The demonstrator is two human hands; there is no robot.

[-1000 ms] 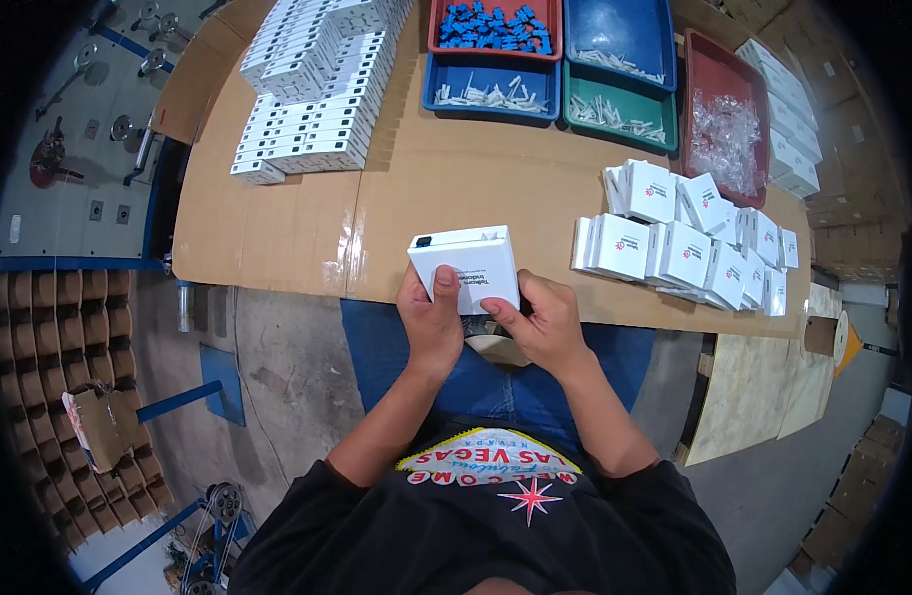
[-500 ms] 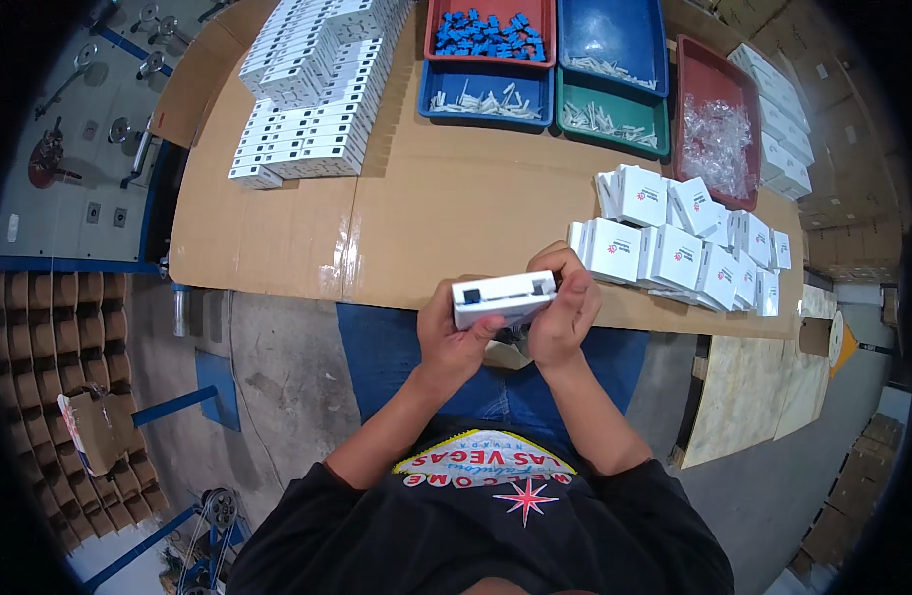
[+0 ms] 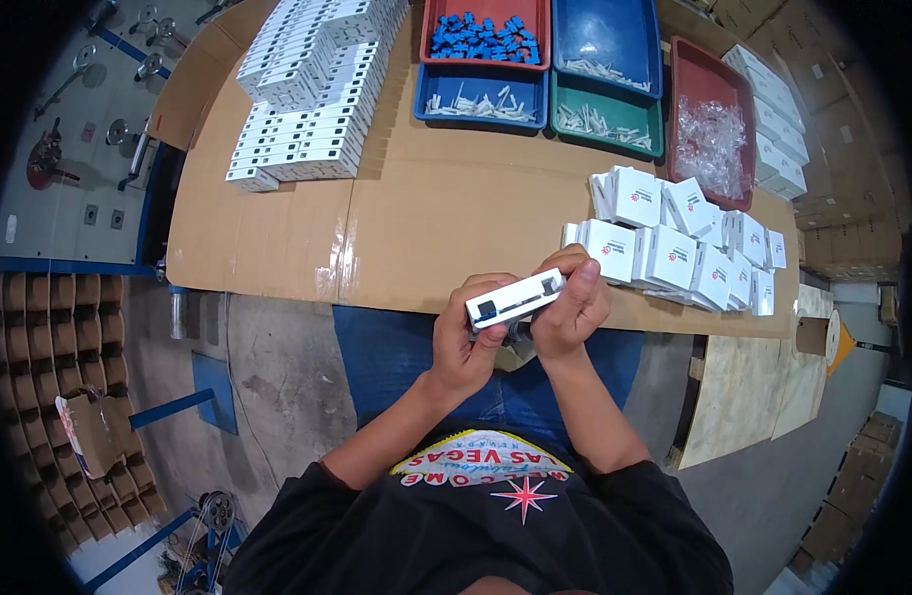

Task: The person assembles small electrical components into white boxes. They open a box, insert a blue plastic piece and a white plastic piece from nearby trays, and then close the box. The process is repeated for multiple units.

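Between my two hands, just off the table's near edge, is a white rectangular plastic case (image 3: 515, 298) with a dark square opening near its left end and a dark slot along its edge. My left hand (image 3: 463, 342) is closed on its left end, thumb below. My right hand (image 3: 573, 305) grips the right end, with the thumb over the corner. The case tilts, its right end higher in the picture. Its underside and the fingers behind it are hidden. Closest to my right hand lies a pile of white square cases (image 3: 668, 253) with a small red-and-grey print.
Stacked white cases (image 3: 307, 139) stand at the table's far left. At the back are a red tray of blue parts (image 3: 486, 38), blue (image 3: 481, 117) and green (image 3: 608, 142) trays of white sticks, and a red tray of clear plastic pieces (image 3: 714, 149). A cardboard sheet (image 3: 426, 218) covers the table.
Both hands have shifted slightly right with the case. It has tilted more, its right end going up, and its slotted edge now shows differently.
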